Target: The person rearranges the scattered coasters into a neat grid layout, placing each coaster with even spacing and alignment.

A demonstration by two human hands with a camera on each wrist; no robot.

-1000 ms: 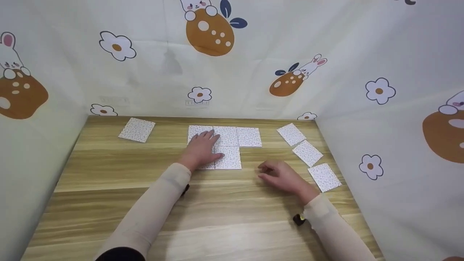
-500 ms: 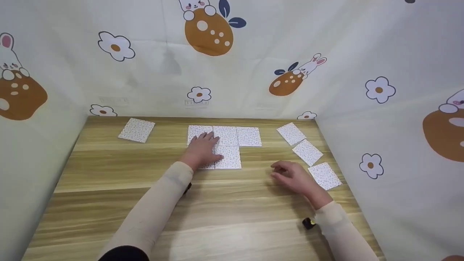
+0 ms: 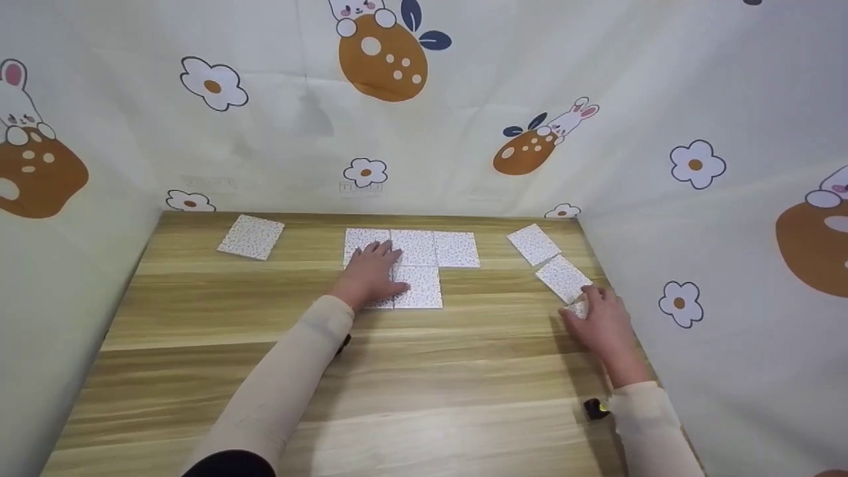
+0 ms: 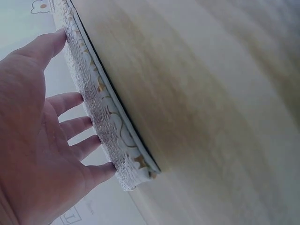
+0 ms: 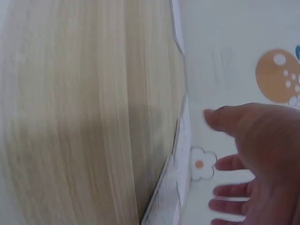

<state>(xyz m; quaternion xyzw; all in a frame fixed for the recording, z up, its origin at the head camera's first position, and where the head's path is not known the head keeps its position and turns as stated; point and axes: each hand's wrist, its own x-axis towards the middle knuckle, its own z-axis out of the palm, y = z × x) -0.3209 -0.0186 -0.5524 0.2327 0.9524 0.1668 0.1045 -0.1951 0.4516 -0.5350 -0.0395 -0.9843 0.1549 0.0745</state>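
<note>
Swung further to the right of the tile block (image 3: 421, 281), the right hand (image 3: 601, 324) is now over a loose tile (image 3: 579, 309), thumb and fingers apart; whether they touch it, I can't tell. The left hand (image 3: 370, 271), fingers spread, rests on the block's left part.

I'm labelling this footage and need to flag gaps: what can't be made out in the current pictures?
Head view: most of the white, speckled, square front-left tile, covered by the bare left hand.
Head view: most of the similar nearest right-side tile, covered by the bare right hand.
Left wrist view: the upper end of the central tile block, cut by the top edge.
Right wrist view: speckles on the pale tiles, blurred.
</note>
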